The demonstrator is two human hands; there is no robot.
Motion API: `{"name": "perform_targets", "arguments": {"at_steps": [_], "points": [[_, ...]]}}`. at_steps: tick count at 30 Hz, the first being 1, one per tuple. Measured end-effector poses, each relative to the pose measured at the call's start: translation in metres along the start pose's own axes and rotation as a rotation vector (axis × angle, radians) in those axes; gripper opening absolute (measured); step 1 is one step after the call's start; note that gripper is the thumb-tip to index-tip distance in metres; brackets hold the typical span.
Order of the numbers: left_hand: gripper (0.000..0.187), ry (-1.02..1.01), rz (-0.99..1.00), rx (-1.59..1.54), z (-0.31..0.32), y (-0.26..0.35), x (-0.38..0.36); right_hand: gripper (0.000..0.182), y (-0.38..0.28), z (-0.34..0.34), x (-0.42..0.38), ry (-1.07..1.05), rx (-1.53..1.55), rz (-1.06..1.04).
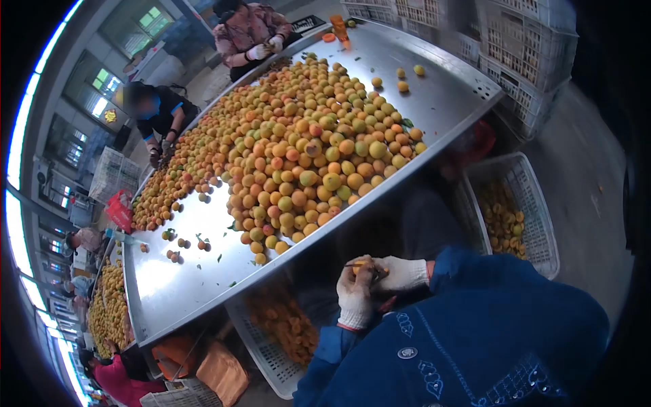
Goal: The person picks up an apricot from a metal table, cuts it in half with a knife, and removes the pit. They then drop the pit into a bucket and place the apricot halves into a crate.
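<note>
While the white-gloved left hand [356, 302] and white-gloved right hand [405, 273] curl closed around a small orange fruit [365, 260] and thin dark tool [353, 265], apparently mid-cut, the next move calling for steady fingertips, a white plastic crate [260, 363] sits at eight o'clock, and round yellow-orange fruits [305, 156] heap the silver metal table [447, 88] at eleven.

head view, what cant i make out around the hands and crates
All in the head view:
Thin dark item: mostly covered by the left hand and right hand; its kind is unclear.
Left crate: far end lost in shadow under the table.
Stacked crates: cut off by the lens edge; contents unclear.
</note>
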State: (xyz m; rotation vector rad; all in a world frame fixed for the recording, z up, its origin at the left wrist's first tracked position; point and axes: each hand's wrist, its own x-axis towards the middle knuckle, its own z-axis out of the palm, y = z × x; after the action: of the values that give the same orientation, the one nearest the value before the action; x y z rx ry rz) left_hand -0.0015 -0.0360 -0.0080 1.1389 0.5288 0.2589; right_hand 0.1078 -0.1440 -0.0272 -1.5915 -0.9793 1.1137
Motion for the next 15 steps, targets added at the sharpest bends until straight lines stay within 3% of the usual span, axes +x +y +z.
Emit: {"name": "perform_targets", "arguments": {"at_steps": [8, 15], "points": [[0.025, -0.046, -0.02, 0.103, -0.002, 0.009, -0.004, 0.054, -0.013, -0.003, -0.005, -0.078, -0.055, 0.014], [0.025, -0.097, -0.01, 0.103, -0.004, 0.008, -0.001, 0.055, -0.004, 0.002, -0.009, 0.003, -0.049, -0.006]]}}
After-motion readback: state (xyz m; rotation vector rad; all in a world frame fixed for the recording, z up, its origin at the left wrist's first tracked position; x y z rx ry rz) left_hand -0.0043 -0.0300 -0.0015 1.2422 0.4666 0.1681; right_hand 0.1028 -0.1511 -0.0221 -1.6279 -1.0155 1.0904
